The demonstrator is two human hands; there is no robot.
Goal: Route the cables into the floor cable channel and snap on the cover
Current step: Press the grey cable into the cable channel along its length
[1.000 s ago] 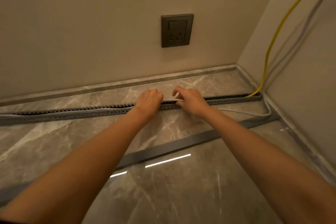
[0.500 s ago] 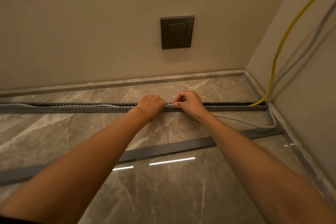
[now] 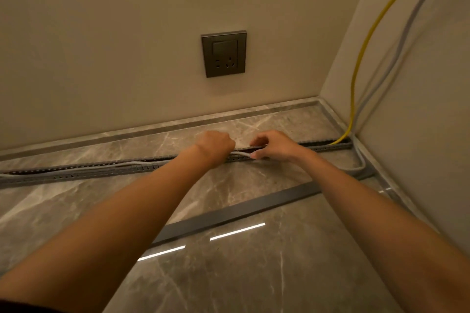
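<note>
A dark grey slotted cable channel [image 3: 84, 171] runs along the marble floor parallel to the back wall. A grey cable [image 3: 132, 163] lies in its left stretch and arches up between my hands. My left hand [image 3: 216, 144] is closed in a fist over the channel at the middle. Just to its right, my right hand [image 3: 273, 145] pinches the grey cable at the channel. A yellow cable [image 3: 356, 68] comes down the right wall into the channel's right end. The flat grey cover strip [image 3: 236, 213] lies loose on the floor, nearer to me.
A dark wall socket [image 3: 223, 53] sits above the hands on the back wall. A second stretch of grey cable [image 3: 361, 168] loops on the floor by the right corner and climbs the right wall. A stone skirting [image 3: 127, 134] borders the floor.
Both hands stay at the same spot on the channel. The grey cable between them now arches slightly upward, and my view has tilted and shifted a little.
</note>
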